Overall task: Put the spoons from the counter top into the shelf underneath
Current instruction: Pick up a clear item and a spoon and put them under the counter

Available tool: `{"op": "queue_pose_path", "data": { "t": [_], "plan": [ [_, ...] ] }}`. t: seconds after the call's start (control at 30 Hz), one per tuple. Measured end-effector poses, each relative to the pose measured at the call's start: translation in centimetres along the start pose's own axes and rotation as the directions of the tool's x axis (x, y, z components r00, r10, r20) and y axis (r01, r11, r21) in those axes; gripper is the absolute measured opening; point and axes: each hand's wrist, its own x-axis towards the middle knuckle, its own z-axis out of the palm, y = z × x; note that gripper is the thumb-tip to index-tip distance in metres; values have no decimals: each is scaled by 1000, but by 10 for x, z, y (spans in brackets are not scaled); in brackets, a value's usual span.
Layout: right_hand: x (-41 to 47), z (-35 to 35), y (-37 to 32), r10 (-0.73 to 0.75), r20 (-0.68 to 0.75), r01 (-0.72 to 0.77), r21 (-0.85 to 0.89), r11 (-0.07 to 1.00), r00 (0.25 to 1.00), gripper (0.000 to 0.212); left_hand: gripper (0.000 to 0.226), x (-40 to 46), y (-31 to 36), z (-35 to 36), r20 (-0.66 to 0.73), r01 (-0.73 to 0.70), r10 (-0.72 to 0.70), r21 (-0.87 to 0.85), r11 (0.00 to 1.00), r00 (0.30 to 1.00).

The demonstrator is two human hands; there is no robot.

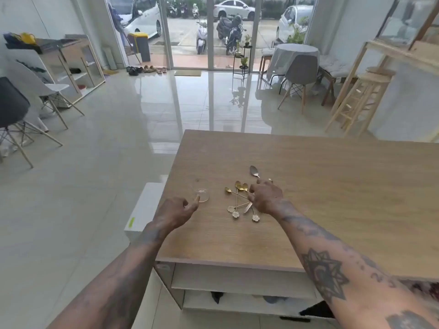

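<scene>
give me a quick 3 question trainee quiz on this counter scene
1. True or false: the right hand is at the gold spoons.
2. What lies nearest the left hand's fingertips? A) glass B) silver spoon C) stool
3. Fill in: the spoons lie on the ___, above the shelf.

Key: 1 true; 2 A; 3 counter

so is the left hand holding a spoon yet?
No. The left hand is open and empty beside the glass; the gold spoons lie on the counter.
</scene>
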Motion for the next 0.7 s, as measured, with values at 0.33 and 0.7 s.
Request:
{"op": "queue_pose_path", "data": {
  "t": [0.33,0.7],
  "plan": [
    [31,35,2,-55,49,57,-52,997,997,28,53,23,-9,31,-61,59,-78,-264,963,995],
    [15,15,2,7,-59,-1,102,995,998,27,37,11,0,26,100,172,-140,-604,778,985]
  ]
}}
